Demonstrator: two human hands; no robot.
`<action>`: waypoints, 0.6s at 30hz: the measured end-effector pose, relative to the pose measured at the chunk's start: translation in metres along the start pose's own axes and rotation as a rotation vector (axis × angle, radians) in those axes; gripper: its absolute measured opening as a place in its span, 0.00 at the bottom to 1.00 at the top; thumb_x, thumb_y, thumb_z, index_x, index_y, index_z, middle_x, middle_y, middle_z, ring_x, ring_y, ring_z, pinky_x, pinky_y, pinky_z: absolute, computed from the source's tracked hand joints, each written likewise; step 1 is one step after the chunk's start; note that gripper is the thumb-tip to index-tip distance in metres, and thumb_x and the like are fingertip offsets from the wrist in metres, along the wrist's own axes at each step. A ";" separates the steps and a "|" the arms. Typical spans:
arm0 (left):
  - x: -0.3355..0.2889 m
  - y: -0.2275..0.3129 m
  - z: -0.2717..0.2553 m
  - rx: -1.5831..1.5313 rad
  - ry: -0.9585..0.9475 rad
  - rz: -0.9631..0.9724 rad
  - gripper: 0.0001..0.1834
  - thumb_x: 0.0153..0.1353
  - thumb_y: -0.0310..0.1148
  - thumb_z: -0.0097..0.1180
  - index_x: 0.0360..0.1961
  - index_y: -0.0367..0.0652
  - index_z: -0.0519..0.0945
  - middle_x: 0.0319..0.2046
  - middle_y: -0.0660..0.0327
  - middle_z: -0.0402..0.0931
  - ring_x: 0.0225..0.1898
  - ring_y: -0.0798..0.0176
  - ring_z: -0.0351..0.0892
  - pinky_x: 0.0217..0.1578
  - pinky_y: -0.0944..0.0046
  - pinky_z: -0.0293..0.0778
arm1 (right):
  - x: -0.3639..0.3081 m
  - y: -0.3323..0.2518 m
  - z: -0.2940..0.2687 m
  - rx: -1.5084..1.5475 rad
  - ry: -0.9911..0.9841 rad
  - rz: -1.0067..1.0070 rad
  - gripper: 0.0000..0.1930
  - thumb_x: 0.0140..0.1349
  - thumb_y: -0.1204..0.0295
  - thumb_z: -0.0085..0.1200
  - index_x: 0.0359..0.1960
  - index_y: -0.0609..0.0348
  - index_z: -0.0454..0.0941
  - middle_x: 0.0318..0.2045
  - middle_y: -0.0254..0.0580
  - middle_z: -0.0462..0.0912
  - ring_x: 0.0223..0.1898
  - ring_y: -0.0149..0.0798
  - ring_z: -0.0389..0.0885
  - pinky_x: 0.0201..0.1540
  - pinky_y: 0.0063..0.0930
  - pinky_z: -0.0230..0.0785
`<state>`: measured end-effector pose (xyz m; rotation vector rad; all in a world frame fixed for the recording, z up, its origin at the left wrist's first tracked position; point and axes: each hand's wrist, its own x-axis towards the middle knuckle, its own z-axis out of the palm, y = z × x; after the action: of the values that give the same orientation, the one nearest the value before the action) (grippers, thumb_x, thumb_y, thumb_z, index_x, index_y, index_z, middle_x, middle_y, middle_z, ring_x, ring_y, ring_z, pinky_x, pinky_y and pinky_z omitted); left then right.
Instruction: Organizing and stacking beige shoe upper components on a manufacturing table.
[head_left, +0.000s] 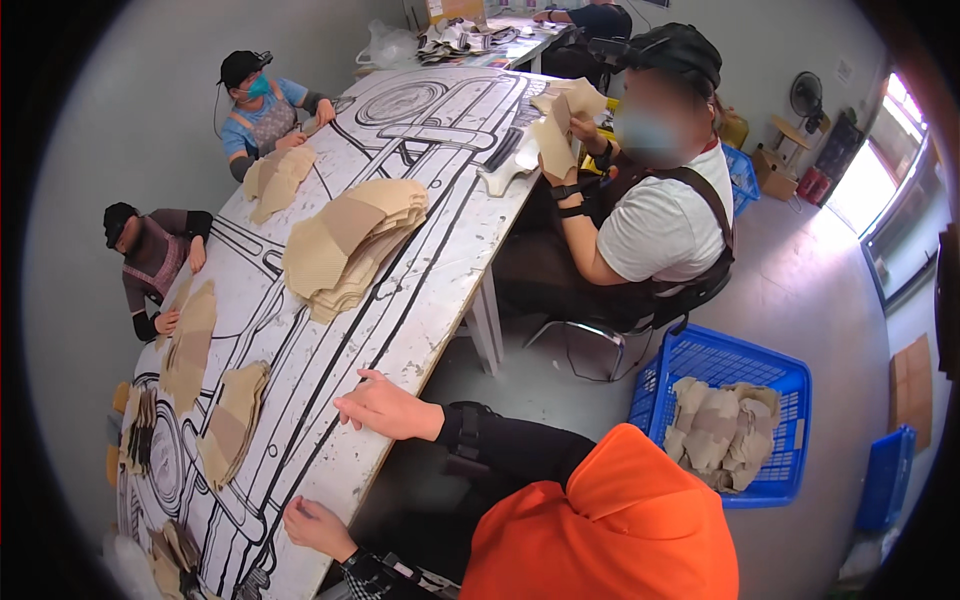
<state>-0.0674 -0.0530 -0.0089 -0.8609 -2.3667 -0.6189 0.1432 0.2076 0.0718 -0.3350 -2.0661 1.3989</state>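
Observation:
My right hand [388,407] hovers over or rests on the white tabletop near its edge, fingers loosely bent and apart. Lower in the picture, my left hand [318,527] is at the same edge, its thumb raised away from half-curled fingers. I see nothing held in either hand. Beyond them lies a small stack of beige and tan ribbed pieces [233,422], fabric-like with curved outlines. A taller stack of similar pieces [345,243] sits farther up the table.
The long table [460,210] bears black line drawings. Across it, two co-workers [265,110] handle pieces; another person [665,200], seated on the right, holds a beige piece [556,138]. A blue basket [650,395] of pieces stands on the floor. Orange cloth [610,520] fills the lower right.

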 end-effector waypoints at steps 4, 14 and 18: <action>0.001 -0.005 0.001 0.004 -0.028 -0.019 0.10 0.69 0.29 0.59 0.49 0.40 0.84 0.47 0.53 0.85 0.52 0.44 0.82 0.55 0.43 0.72 | 0.012 0.020 0.009 -0.092 0.070 -0.088 0.19 0.82 0.58 0.49 0.41 0.58 0.86 0.36 0.44 0.87 0.48 0.49 0.83 0.73 0.54 0.61; -0.008 0.005 -0.004 -0.045 -0.001 0.053 0.18 0.72 0.37 0.59 0.58 0.43 0.85 0.57 0.53 0.82 0.62 0.44 0.77 0.66 0.41 0.64 | 0.007 0.060 0.024 -0.632 0.056 -0.369 0.20 0.69 0.59 0.65 0.53 0.60 0.80 0.57 0.51 0.80 0.65 0.52 0.76 0.74 0.52 0.62; -0.002 0.008 -0.008 -0.050 -0.016 0.060 0.20 0.73 0.38 0.58 0.61 0.42 0.84 0.57 0.52 0.82 0.63 0.44 0.77 0.66 0.40 0.64 | 0.015 0.068 0.025 -0.604 0.133 -0.440 0.18 0.66 0.58 0.66 0.46 0.59 0.83 0.52 0.47 0.81 0.63 0.50 0.76 0.73 0.51 0.60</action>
<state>-0.0577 -0.0526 -0.0028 -0.9579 -2.3395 -0.6513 0.1080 0.2244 0.0092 -0.1876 -2.2354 0.4702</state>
